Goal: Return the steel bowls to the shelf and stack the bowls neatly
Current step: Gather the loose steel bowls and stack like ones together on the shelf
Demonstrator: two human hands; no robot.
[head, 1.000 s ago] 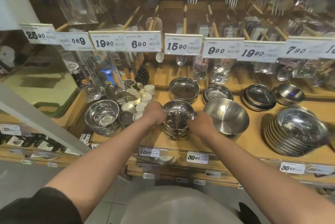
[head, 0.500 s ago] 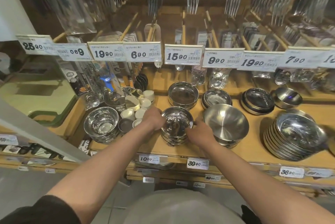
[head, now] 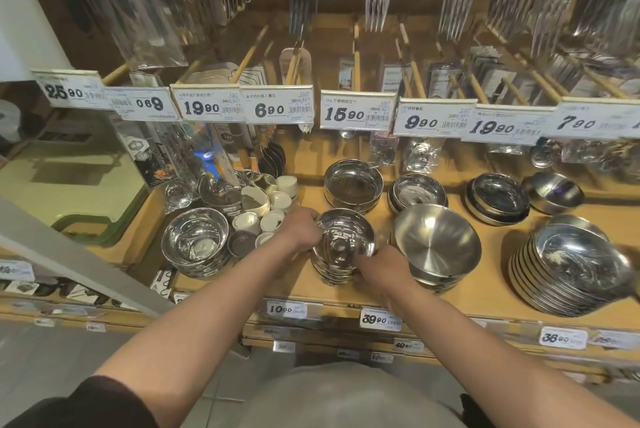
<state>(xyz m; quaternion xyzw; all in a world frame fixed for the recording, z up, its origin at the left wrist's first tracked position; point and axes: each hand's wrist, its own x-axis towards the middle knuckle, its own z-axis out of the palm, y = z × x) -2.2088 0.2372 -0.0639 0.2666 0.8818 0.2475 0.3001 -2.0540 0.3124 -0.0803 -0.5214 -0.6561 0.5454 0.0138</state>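
Two hands of mine close on the small stack of steel bowls at the front middle of the wooden shelf. My left hand curls round the stack's left rim, and my right hand grips its near right side lower down, fingers tucked against the nested bowls. The stack stands upright on the shelf, its top bowl slightly tilted toward me. Just right of the stack sits a wide matte bowl on its own pile, and well beyond that a leaning stack of shallow steel plates. Left of the stack, past my left wrist, stand small white cups and another pile of shiny bowls. Behind the stack rests a straight-sided steel dish. Above it hangs the 15.90 price tag.
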